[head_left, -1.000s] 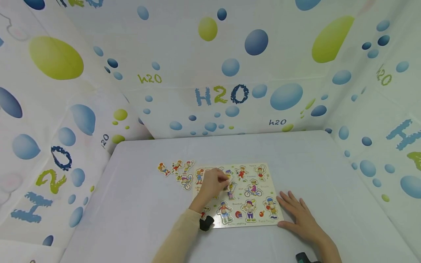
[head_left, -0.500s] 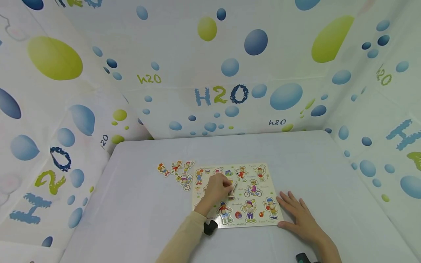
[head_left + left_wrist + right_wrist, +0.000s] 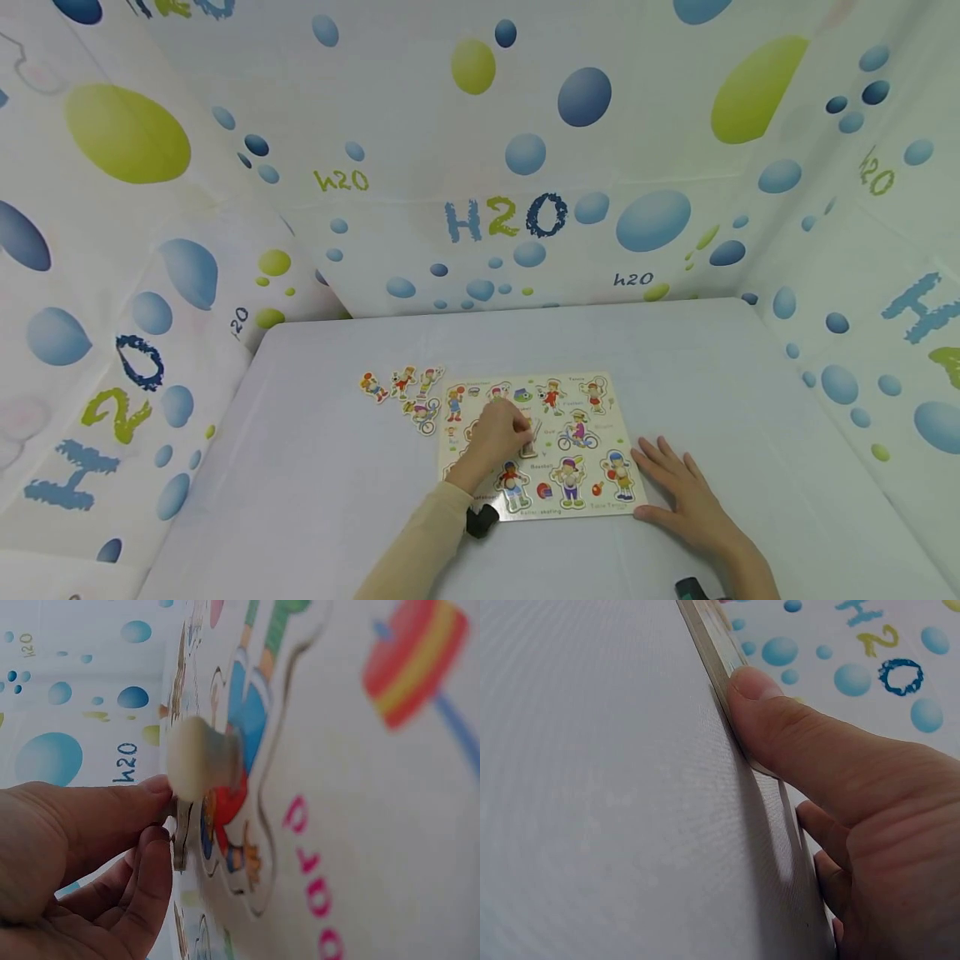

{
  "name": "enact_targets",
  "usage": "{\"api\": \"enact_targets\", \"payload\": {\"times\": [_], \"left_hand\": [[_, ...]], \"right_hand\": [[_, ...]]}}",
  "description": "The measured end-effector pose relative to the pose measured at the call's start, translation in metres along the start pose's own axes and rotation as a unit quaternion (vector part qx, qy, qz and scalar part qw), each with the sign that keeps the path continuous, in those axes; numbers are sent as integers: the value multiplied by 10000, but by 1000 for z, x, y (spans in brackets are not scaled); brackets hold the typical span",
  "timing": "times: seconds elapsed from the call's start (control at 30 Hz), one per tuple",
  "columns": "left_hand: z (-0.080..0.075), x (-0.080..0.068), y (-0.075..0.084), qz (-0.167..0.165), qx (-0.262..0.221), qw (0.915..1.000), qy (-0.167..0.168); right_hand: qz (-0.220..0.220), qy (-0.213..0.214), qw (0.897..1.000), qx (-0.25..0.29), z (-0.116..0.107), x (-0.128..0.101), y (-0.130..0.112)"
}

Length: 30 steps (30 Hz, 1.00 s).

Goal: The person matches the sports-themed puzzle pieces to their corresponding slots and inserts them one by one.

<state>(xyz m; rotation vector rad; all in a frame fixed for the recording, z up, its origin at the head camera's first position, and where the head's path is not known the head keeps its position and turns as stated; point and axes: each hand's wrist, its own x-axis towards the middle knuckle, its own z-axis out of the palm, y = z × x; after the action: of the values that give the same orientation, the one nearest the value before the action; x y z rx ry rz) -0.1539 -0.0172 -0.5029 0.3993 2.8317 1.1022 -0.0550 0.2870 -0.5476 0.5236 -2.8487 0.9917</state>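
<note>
Nearest, at five o'clock, the right hand [image 3: 686, 500] lies flat with fingers spread, thumb against the board [image 3: 592, 508] edge, likely steadying it. Farther, at the board's centre, the left hand [image 3: 491, 437] pinches a piece [image 3: 531, 440], tilted over its slot. Loose pieces [image 3: 405, 387] lie at ten o'clock.

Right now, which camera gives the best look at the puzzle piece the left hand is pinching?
The left wrist view: the puzzle piece shows edge-on, close up, pinched between the left hand's fingers against the board. The head view shows it only as a small sliver beside the left hand. The right wrist view misses it.
</note>
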Motion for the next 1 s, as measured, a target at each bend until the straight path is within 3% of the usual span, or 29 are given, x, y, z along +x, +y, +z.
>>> {"api": "enact_targets", "payload": {"times": [0.2, 0.53, 1.0], "left_hand": [[0, 0, 1, -102, 46, 9998, -154], [-1, 2, 2, 141, 197, 9996, -133], [0, 5, 2, 41, 143, 9996, -250]], "right_hand": [[24, -17, 10000, 32, 0, 0, 0], [76, -38, 10000, 49, -1, 0, -2], [111, -81, 9998, -126, 1, 1, 3]]}}
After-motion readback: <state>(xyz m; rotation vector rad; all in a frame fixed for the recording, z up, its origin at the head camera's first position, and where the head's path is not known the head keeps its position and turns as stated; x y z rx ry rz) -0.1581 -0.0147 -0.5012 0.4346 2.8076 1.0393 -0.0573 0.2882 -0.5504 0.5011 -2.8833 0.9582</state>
